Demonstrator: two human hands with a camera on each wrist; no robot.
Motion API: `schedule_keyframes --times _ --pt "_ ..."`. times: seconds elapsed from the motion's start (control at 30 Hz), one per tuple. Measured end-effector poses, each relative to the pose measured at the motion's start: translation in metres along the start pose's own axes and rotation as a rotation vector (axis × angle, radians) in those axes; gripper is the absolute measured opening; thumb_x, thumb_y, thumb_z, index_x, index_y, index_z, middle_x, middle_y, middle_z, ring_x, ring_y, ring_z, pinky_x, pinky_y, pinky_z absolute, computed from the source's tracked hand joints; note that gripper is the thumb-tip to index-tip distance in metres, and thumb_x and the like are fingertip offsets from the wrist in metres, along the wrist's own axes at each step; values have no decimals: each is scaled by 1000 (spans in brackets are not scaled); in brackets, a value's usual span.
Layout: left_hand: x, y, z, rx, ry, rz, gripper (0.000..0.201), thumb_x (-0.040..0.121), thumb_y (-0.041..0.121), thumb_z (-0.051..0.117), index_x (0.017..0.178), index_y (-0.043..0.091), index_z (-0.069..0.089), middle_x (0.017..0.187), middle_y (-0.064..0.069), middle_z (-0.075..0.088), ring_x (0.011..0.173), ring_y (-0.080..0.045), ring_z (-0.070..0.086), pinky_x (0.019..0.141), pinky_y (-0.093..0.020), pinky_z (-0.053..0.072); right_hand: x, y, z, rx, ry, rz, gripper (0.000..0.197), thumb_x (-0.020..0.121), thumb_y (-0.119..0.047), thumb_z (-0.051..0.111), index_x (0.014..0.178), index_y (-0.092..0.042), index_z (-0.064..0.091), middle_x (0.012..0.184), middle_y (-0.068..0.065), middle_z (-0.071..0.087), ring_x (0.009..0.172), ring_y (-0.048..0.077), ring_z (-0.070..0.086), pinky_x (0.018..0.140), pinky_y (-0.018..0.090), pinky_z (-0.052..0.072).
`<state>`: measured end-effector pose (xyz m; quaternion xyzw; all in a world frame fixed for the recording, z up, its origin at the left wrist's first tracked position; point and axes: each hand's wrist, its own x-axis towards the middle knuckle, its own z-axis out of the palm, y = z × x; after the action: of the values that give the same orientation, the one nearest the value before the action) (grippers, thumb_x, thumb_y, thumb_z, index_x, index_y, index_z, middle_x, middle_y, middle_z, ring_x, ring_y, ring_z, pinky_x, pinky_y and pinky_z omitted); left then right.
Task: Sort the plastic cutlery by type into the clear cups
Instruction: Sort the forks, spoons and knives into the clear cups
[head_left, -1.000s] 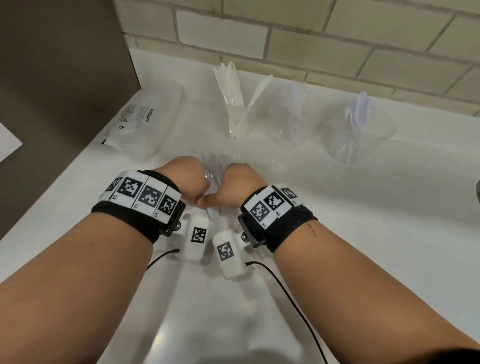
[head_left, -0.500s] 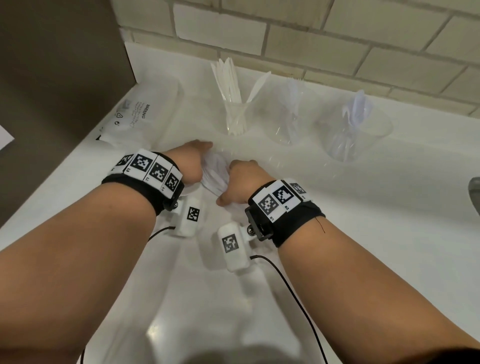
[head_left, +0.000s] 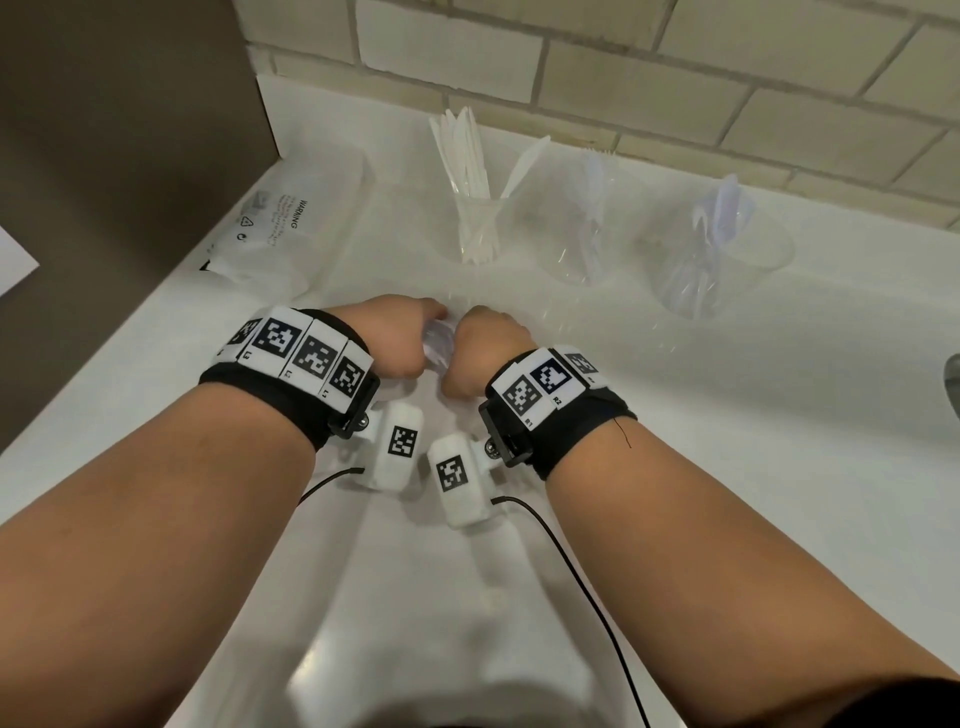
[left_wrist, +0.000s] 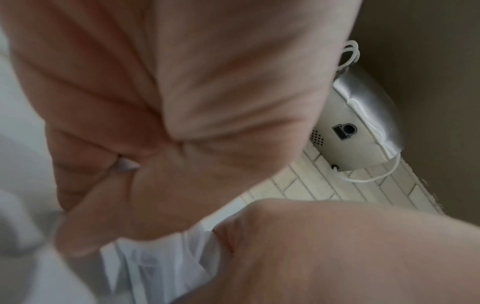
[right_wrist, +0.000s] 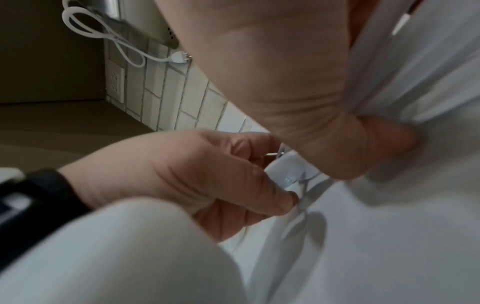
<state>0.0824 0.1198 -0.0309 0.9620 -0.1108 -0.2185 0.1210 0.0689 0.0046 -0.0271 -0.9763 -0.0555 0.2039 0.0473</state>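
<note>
Both hands meet over the white counter and pinch a small clear plastic packet between them. My left hand grips its left side and my right hand its right side, knuckles almost touching. The left wrist view shows the crinkled packet under the left thumb, with thin pale shapes inside. The right wrist view shows the packet pinched by fingers of both hands. Behind them stand three clear cups: the left cup with white knives, the middle cup with clear forks, the right cup with clear spoons.
A larger clear bag printed with a warning lies at the back left, beside a brown panel. A tiled wall runs behind the cups. A grey metal edge shows at the far right. Two wrist cables trail toward me.
Both hands have moved a little away from me toward the cups, holding the packet throughout. The packet showed wider between the hands half a second ago; now the fists are closer together.
</note>
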Motion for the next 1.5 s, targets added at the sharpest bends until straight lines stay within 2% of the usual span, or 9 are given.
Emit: schedule_keyframes --times 0.23,0.43,0.67,0.9,0.97,1.07,1.17,1.27,1.5 --pt "-3 -6 1 -305 -22 -33 77 73 -2 60 143 17 36 133 -5 56 121 -23 53 101 -40 45 9 4 9 115 84 -9 32 85 -9 59 115 -4 50 115 10 59 108 26 59 74 27 41" --pt "-7 -18 5 -741 19 -70 71 57 5 54 126 21 58 115 -2 67 112 -24 61 100 -46 47 11 10 11 146 109 4 21 77 -10 62 86 -14 44 68 -1 42 75 23 54 64 30 43" --pt "-12 -23 11 -1287 268 -180 54 78 -19 34 118 8 59 123 -9 50 108 -19 51 78 -32 47 13 18 14 91 139 -68 17 78 -9 54 90 -12 43 78 2 47 72 23 50 62 29 40" --pt "-17 -23 14 -1447 389 -221 34 84 -8 43 96 16 64 103 -3 53 99 -18 54 86 -36 47 -6 27 1 277 108 -146 17 85 -5 52 97 -18 49 105 0 56 95 14 52 67 18 38" --pt "-20 -21 12 -1610 401 -212 21 90 2 48 96 15 63 97 -1 55 105 -20 55 91 -39 46 -13 35 -17 490 164 -160 23 82 -7 55 93 -27 54 98 -3 51 91 16 51 69 24 38" --pt "-21 -19 15 -1916 239 -228 16 94 19 49 99 11 62 102 -6 58 111 -24 56 93 -44 46 -19 42 -45 1296 354 -166 46 54 -1 57 99 -10 61 74 3 59 67 23 56 57 31 45" --pt "-20 -5 21 -2017 -51 -245 34 96 32 44 107 6 61 114 -14 60 110 -30 57 87 -49 47 -28 42 -68 1810 383 -427 35 54 10 49 83 -7 58 60 7 47 53 22 44 56 29 38" --pt "-18 12 24 -2011 -232 -220 47 97 39 40 114 0 59 119 -24 61 107 -37 59 88 -50 49 -30 34 -76 1880 404 -590 38 55 12 48 83 -11 57 60 8 45 57 22 41 61 32 35" --pt "-19 22 11 -2188 -329 -124 58 100 37 34 132 -11 42 127 -32 53 106 -42 60 89 -52 51 -22 21 -52 1762 414 -613 47 56 17 54 90 -14 60 62 2 56 62 17 54 66 33 44"
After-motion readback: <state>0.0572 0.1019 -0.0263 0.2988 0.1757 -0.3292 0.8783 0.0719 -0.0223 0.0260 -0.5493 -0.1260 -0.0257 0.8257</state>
